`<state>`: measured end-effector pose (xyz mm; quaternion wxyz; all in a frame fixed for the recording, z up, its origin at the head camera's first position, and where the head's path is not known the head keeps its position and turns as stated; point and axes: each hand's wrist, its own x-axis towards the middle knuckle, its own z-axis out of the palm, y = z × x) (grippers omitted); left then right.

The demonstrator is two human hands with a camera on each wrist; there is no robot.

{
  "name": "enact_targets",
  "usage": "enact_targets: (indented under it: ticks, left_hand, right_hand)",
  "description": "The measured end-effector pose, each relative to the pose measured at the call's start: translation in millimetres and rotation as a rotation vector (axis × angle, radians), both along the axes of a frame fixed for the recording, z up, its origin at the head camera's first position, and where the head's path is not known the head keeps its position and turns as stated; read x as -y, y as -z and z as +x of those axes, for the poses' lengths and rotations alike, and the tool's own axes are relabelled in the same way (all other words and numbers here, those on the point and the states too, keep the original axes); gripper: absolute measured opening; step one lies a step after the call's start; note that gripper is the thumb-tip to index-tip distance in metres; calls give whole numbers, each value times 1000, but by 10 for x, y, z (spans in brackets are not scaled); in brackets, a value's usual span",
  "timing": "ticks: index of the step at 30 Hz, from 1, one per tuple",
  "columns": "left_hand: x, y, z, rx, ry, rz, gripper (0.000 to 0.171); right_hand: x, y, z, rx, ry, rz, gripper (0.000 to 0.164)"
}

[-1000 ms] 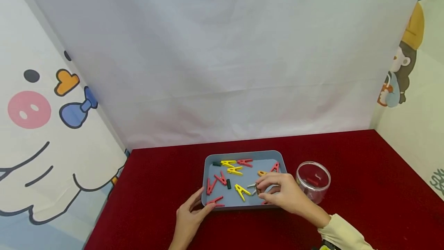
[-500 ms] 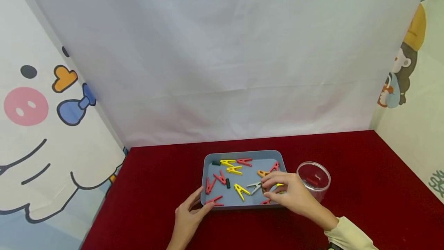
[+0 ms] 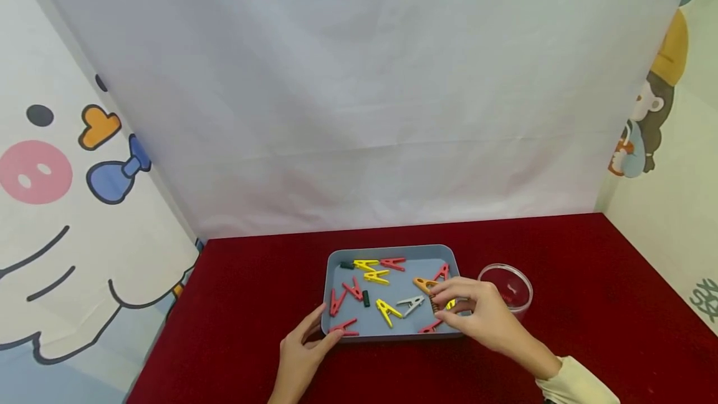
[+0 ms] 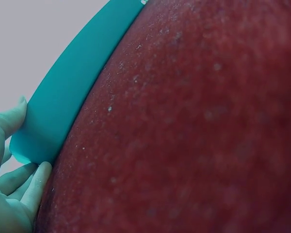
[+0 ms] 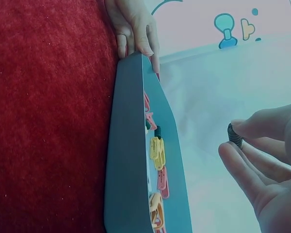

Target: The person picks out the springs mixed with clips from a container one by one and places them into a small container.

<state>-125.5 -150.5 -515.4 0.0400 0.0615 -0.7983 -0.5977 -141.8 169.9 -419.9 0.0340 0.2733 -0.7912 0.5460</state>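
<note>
My right hand (image 3: 483,315) pinches a small dark coil spring (image 5: 235,136) between thumb and fingertips, over the right part of a shallow blue-grey tray (image 3: 335,276). With my left hand (image 3: 301,351) I hold the tray's front left corner, the thumb at the rim and fingers along its outer side. Inside lie a grey clothespin (image 3: 412,304), an orange clothespin (image 3: 423,284), several yellow clothespins (image 3: 387,312) and several red clothespins (image 3: 338,302). Two dark green springs (image 3: 366,298) are among them. Part of a yellow clothespin is hidden behind my right fingers.
A round clear jar (image 3: 528,285) stands right of the tray, partly behind my right hand, with something red seen in it. Red cloth (image 3: 252,292) covers the table. A white curtain (image 3: 359,111) hangs at the back, and printed panels flank both sides.
My right hand has moved right with the spring, away from the grey clothespin, which now shows fully. My left hand has stayed at the tray's corner.
</note>
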Motion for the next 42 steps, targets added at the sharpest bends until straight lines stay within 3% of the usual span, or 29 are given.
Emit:
enact_targets:
  ticks: [12, 20, 29, 42]
  left_hand:
    - [14, 19, -14, -34, -16, -36, 64]
    - [22, 26, -15, -10, -23, -55, 66]
    - [1, 41, -25, -5, -18, -70, 65]
    - [-7, 34, -24, -3, -19, -75, 64]
  right_hand:
    - [-125, 0, 15, -32, 11, -28, 14]
    - [-193, -12, 25, -42, -2, -42, 16]
    - [-268, -21, 31, -70, 48, -22, 19]
    - [-367, -55, 39, -38, 140, 63, 21]
